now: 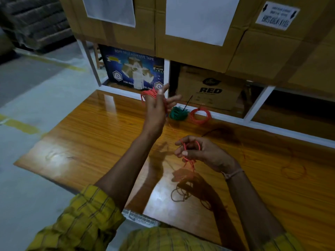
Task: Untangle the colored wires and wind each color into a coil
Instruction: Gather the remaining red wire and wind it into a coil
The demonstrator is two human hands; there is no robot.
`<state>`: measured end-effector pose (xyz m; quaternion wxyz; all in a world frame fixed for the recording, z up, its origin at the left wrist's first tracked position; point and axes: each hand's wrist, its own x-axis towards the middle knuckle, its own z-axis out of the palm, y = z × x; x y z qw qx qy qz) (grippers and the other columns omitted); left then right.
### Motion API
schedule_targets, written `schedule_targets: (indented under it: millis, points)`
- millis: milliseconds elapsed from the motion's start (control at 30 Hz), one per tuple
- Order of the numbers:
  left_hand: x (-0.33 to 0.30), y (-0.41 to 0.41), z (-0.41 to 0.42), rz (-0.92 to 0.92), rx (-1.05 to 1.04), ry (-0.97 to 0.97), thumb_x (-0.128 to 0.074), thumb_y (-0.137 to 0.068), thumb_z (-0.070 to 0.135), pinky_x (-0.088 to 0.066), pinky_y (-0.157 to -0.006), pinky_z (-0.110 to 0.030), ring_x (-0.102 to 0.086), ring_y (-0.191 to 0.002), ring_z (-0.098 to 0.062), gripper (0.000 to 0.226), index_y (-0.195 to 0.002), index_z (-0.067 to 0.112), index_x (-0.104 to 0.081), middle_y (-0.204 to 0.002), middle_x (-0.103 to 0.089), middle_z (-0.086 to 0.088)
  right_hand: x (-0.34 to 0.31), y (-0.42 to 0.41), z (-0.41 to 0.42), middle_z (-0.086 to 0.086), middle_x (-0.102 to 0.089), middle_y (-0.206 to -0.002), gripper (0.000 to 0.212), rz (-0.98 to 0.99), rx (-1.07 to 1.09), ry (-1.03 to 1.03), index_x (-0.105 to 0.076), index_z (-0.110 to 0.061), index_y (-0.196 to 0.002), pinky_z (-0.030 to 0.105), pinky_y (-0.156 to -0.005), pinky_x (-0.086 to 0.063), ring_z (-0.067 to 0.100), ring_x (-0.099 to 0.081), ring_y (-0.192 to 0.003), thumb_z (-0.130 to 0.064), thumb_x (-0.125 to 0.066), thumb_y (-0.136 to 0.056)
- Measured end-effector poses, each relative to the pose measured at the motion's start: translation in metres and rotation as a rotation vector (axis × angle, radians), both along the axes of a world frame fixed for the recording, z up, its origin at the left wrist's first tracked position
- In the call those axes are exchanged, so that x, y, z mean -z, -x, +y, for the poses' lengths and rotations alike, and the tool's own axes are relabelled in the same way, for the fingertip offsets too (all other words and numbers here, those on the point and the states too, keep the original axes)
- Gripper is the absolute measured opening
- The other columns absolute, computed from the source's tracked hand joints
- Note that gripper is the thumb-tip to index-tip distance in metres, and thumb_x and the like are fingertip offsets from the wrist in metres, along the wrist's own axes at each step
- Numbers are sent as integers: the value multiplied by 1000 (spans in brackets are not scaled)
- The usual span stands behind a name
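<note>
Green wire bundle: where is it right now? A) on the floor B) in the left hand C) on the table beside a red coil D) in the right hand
C: the green wire bundle lies on the table next to a finished red coil, away from both hands.

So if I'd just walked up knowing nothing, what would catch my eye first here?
Probably the bright red wire, strung between two raised hands above the glossy wooden table: the left hand has loops of it wound around its fingers, and the right hand pinches a tangled stretch nearer the person. Next, at the table's far edge, a green wire bundle lies beside a finished red coil.
</note>
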<state>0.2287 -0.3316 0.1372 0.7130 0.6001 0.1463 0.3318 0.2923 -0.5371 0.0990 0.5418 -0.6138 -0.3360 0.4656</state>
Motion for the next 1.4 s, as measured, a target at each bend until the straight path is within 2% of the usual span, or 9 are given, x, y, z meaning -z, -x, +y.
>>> schedule_targets:
  millis: [167, 233, 433, 600, 767, 1000, 1167, 1267, 1400]
  points:
    - [39, 1, -5, 553, 14, -1014, -36, -113, 35, -53, -60, -42, -69, -70, -28, 40, -139, 4, -32, -91, -73, -10, -26, -9, 5, 19, -77, -98, 40, -243, 352, 82, -67, -4, -112, 36, -73, -65, 24, -78, -83, -1, -88, -78]
    - [46, 4, -5, 606, 115, -1122, -36, -113, 38, -55, -66, -46, -71, -74, -32, 42, -136, 4, -32, -82, -75, -8, -26, -17, 5, 10, -76, -95, 44, -383, 446, 130, -67, -11, -110, 38, -71, -66, 21, -78, -80, -3, -92, -74]
    - [21, 19, 3, 563, 373, -610, -52, -108, 43, -49, -65, -29, -59, -69, -7, 40, -137, 16, -45, -87, -60, 2, -18, -25, 4, 12, -77, -102, 41, -338, 483, -6, -62, -9, -123, 36, -74, -66, 24, -78, -91, 3, -78, -88]
    - [23, 27, 10, 504, 390, -540, -69, -101, 31, -45, -79, 1, -55, -95, 30, 43, -135, 30, -43, -114, -55, 26, -12, -22, 11, 16, -77, -105, 21, -179, 458, -85, -62, -7, -124, 37, -72, -65, 31, -78, -91, -10, -64, -103]
    - [35, 29, 22, 481, 195, -521, -81, -87, 52, -54, -107, -41, -64, -122, -4, 62, -136, 26, -53, -132, -67, 7, -12, -24, 21, 21, -72, -93, 46, 156, 473, 46, -61, 4, -120, 24, -46, -39, 24, -68, -64, -37, -41, -113]
    - [40, 38, 33, 432, 166, -478, -85, -86, 43, -57, -98, -37, -69, -111, -3, 58, -132, 24, -56, -123, -72, 4, -12, -37, 12, 6, -48, -72, 16, 241, 341, -19, -60, -7, -95, 25, -46, -10, 8, -31, -47, -17, -52, -105]
    - [41, 38, 23, 460, 226, -446, -86, -86, 34, -57, -84, -29, -72, -96, -11, 46, -123, 27, -61, -99, -76, 1, -8, -37, 16, -3, -39, -67, 30, 218, 325, -55, -73, -17, -87, 23, -46, -12, 4, -27, -47, -16, -52, -108]
    - [41, 38, 20, 413, 274, -351, -86, -87, 22, -55, -80, -27, -74, -88, -13, 34, -112, 27, -64, -93, -77, -8, -9, -38, 18, 4, -50, -73, 25, 187, 380, -26, -65, -6, -95, 20, -43, -19, 6, -35, -48, -17, -48, -110]
    - [43, 34, 23, 468, 253, -390, -86, -86, 24, -51, -74, -28, -70, -83, -8, 42, -119, 17, -60, -94, -72, -3, -4, -34, 18, 3, -64, -74, 28, -252, 472, 159, -71, -1, -103, 25, -54, -38, 10, -49, -59, -21, -52, -110]
